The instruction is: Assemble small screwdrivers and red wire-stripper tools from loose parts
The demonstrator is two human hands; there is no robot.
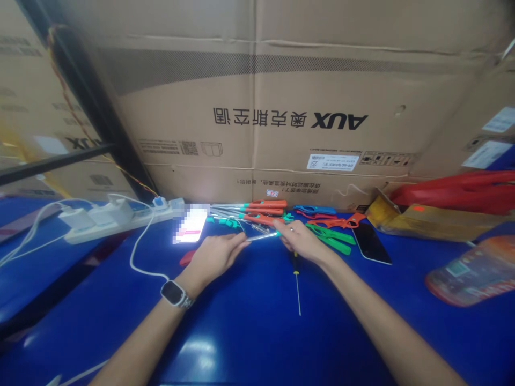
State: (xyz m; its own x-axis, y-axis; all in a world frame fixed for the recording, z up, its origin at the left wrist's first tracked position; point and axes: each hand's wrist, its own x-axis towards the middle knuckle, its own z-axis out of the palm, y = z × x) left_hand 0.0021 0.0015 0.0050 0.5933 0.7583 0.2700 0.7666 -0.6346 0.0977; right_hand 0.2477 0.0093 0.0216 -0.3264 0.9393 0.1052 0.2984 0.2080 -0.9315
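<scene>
My left hand (pixel 219 257), with a watch (pixel 174 294) on its wrist, pinches one end of a slim silver metal tube (pixel 263 237). My right hand (pixel 303 241) closes round the other end, by a teal collar; the tube looks like the barrel of a stick lighter, its handle hidden in my fingers. A screwdriver (pixel 296 274) with a black and yellow handle points toward me from under my right hand; I cannot tell whether that hand touches it. Behind my hands lie several orange stick lighters (pixel 265 205) and small teal parts (pixel 227 221).
Blue, orange and green plastic handle pieces (pixel 332 238) lie right of my hands, beside a dark phone (pixel 370 244). A lit phone (pixel 192 225) and a power strip (pixel 120 220) are left. A plastic jar (pixel 470 273) stands right. A large cardboard box (pixel 257 134) rises behind.
</scene>
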